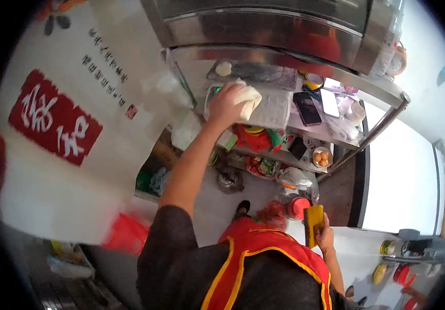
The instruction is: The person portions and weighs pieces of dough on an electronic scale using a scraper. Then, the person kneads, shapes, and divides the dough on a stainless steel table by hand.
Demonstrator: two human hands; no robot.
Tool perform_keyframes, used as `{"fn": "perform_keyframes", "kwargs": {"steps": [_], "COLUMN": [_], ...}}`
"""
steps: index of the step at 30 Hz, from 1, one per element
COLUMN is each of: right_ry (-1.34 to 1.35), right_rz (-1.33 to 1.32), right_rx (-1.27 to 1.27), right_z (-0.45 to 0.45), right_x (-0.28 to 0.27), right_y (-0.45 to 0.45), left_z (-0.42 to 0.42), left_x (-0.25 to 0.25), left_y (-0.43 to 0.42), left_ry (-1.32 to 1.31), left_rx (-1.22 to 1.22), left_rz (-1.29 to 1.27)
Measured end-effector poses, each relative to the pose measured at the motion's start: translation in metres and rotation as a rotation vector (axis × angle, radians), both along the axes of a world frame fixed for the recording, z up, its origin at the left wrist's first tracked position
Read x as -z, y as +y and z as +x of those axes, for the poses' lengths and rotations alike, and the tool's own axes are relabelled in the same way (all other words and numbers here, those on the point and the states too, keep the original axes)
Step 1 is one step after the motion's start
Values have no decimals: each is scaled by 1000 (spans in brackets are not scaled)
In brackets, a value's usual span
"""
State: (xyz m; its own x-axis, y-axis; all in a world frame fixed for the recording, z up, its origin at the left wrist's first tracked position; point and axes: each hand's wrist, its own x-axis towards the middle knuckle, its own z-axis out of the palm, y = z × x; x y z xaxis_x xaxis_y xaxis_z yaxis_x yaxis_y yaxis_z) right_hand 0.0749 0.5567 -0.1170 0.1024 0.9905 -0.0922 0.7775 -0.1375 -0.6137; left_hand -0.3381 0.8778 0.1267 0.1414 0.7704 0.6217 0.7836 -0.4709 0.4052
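Note:
My left hand (226, 106) reaches forward to the shelf, its fingers curled around a pale lump of dough (250, 101). Below the dough is a flat, pale tray-like surface (277, 111), and a small green-lit display shows beside my wrist. Whether the dough touches the surface I cannot tell. A small piece of dough (223, 68) lies on the dark board (269, 75) just behind. Down by my right side, my right hand (326, 237) grips a flat yellow rectangular thing (314, 226) with a dark edge; its exact kind is unclear.
On the metal shelf's right stand a dark phone (308, 108), a white phone (329, 103) and a roll of tape (313, 80). Lower down are a bowl of eggs (321, 157) and plastic bags (292, 176). A red-lidded jar (299, 207) stands near my legs. A metal rail (367, 142) borders the shelf.

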Motion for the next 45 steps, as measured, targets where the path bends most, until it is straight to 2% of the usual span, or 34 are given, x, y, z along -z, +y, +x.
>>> {"fn": "perform_keyframes", "kwargs": {"steps": [1,3,5,7,9,11,13,14,16,18,20,21,23,27,30,36,39,41,43,44,45], "right_ry": [-56,0,23,-2,0,-3,-15,-20,32,30,17,13,53,66,-20,-20,-20,4,48,52,57], "right_rz": [70,67,32,-18,-7,53,-65,-123,-17,30,80,106,148,227,255,270,232,204,178,174,172], "right_rx": [42,145,237,305,327,321,368,386,315,271,245,231,228,205,203,188,206,224,242,239,236], "right_z": [-5,-18,-35,-50,-60,-67,-75,-77,-84,-90,-95,-98,-103,-110,-113,-119,-123,-125,-126,-126,-126], "right_x": [10,18,10,8,4,-9,-34,-46,-70,-96,-121,-132,-149,-166,-168,-173,-177,-180,-181,-182,-182], "right_y": [1,-5,0,6,15,29,46,55,69,85,96,102,111,117,116,112,109,106,103,102,102], "left_z": [-2,2,14,20,13,2,-14,-26,-54,-74,-88,-89,-98,-103,-103,-102,-93,-100,-98,-94,-92], "left_x": [-6,-1,-14,2,28,28,-22,-32,15,31,14,0,-6,10,15,38,36,30,13,5,-9], "left_y": [43,101,135,183,206,209,190,184,226,235,213,197,186,199,213,233,229,243,226,207,193], "left_ry": [115,320,403,387,126,87,279,377,299,206,93,42,73,52,240,265,111,233,80,-134,-233], "left_rx": [48,136,108,64,180,186,84,30,26,55,110,127,130,206,193,144,100,49,54,84,87], "left_rz": [93,245,-207,-278,-331,-314,-222,-175,28,106,51,-117,-202,-363,-485,-226,-82,4,-60,-163,-262]}}
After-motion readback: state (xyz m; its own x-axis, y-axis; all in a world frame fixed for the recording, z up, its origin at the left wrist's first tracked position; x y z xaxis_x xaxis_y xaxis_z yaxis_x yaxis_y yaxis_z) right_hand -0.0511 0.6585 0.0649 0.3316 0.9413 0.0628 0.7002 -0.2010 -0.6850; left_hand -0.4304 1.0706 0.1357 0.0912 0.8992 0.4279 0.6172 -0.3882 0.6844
